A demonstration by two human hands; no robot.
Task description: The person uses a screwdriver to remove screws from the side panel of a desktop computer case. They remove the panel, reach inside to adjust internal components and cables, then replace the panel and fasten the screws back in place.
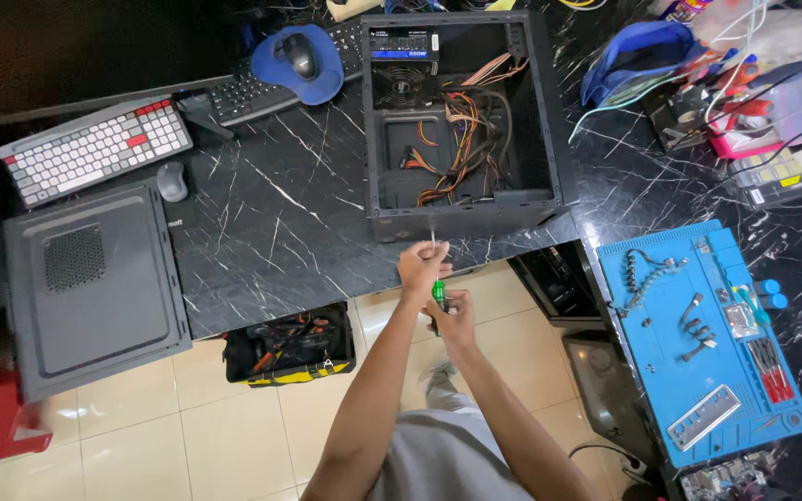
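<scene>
Both hands meet just off the near edge of the dark marbled worktop, in front of an open black computer case that lies on its side with orange and black cables tangled inside. The left hand is closed around the upper part of a green-handled screwdriver, its thin metal shaft pointing up toward the case's near wall; the right hand grips the handle from below. Whether the tip touches the case is hard to tell — it looks just short of it.

On the left of the worktop lie a removed side panel, a white keyboard with red keys and a grey mouse. To the right sits a blue work mat with small screws, brackets and red-handled drivers. On the tiled floor below the worktop stands an open black-and-yellow tool bag.
</scene>
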